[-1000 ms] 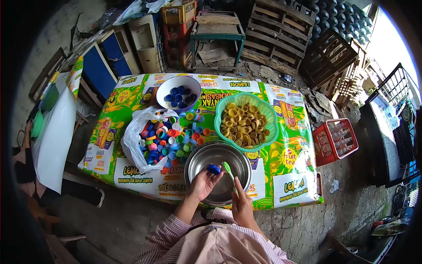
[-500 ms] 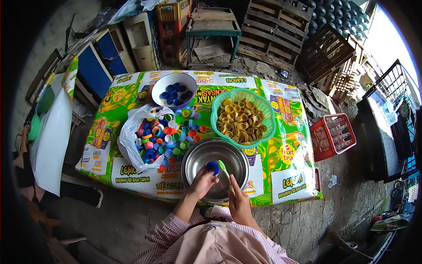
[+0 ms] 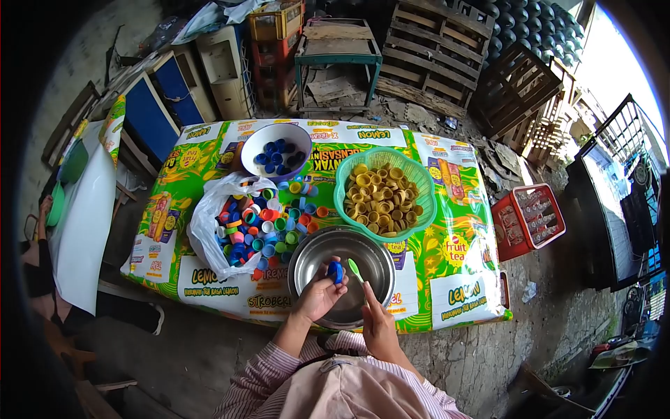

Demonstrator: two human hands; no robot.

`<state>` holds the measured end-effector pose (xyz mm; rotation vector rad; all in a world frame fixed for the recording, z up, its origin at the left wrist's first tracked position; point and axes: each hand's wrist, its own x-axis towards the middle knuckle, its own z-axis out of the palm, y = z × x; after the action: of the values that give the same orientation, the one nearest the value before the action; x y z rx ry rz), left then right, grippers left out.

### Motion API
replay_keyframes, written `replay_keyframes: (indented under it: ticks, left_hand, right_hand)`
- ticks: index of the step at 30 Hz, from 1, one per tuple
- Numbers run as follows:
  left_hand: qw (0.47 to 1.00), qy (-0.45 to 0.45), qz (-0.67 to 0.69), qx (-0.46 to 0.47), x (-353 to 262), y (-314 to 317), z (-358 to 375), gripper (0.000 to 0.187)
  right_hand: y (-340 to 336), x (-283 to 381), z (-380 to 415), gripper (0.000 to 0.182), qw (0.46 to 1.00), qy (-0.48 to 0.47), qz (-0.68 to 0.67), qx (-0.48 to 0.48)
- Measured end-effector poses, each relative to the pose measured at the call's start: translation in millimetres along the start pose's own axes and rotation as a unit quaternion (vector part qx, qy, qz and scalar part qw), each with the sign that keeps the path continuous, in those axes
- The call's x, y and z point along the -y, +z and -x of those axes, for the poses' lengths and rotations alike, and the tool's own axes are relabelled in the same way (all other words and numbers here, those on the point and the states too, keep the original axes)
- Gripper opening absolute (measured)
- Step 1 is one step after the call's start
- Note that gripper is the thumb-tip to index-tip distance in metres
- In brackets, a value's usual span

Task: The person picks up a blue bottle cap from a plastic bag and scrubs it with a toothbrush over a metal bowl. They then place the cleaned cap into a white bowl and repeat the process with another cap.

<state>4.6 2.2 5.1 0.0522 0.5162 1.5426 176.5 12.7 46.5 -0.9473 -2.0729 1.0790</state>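
Between the fingers of my left hand [image 3: 317,297] is a blue bottle cap [image 3: 336,272], held over the steel bowl [image 3: 301,246]. My right hand [image 3: 379,322] grips a light green toothbrush [image 3: 354,269], its head end pointing up and left near the cap, apart from it. To the left, many coloured bottle caps [image 3: 269,227] spill out of a white plastic bag [image 3: 202,234]. Behind the steel bowl stands a green basket [image 3: 427,202] full of yellow caps [image 3: 382,197]. Dark blue caps [image 3: 278,157] lie in a white bowl [image 3: 252,148] at the back.
Green printed sheeting covers the table [image 3: 457,241]. A red crate [image 3: 528,213] with bottles stands on the floor to the right. Behind are wooden pallets [image 3: 436,52] and a small green-framed table [image 3: 338,49]. Another person's arm [image 3: 43,216] shows at far left.
The blue cap has been turned in my left hand, so more of its side shows. My right hand with the toothbrush has barely moved. The view has shifted slightly.
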Motion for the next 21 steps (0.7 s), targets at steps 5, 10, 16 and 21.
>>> replay_keyframes:
  ticks: [5, 10, 16, 21]
  left_hand:
    - [0.998, 0.026, -0.022, 0.057, 0, -7, -4, 0.031]
    - [0.998, 0.038, -0.017, 0.041, -2, -4, -4, 0.028]
    - [0.997, 0.011, 0.002, 0.080, -2, -9, -5, 0.023]
    - [0.996, -0.005, 0.048, 0.081, -1, -15, -9, 0.020]
  right_hand:
    - [-1, 4, 0, 0.053, 1.000, 0.016, 0.008, 0.001]
    - [-3, 4, -1, 0.054, 1.000, -0.006, 0.012, -0.016]
    - [-3, 3, -1, 0.055, 1.000, 0.016, -0.006, -0.021]
    - [1, 0, -2, 0.056, 1.000, -0.009, 0.001, -0.023]
